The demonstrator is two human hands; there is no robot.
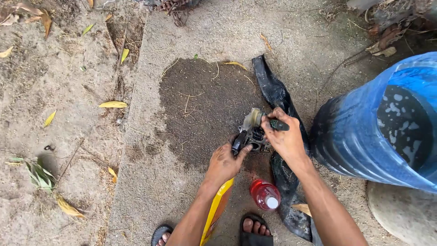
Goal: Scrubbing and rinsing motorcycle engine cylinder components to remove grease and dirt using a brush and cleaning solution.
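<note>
My left hand (pixel 224 162) grips a small, dirty metal engine part (pixel 251 136) by its dark lower end, holding it just above the concrete. My right hand (pixel 284 136) is closed on a brush with a dark green handle (pixel 278 125); its worn bristle head (pixel 251 119) rests on the top of the part. Both hands are smeared with grease. A dark wet stain (pixel 205 109) spreads over the concrete under and beyond the part.
A large blue barrel (pixel 364 132) holding dark liquid leans at the right. A black rubber strip (pixel 277 98) lies under my right arm. A small red bottle with a white cap (pixel 265 195) and a yellow bag (pixel 218 209) sit near my sandalled feet (pixel 252 228). Dry leaves litter the dirt at left.
</note>
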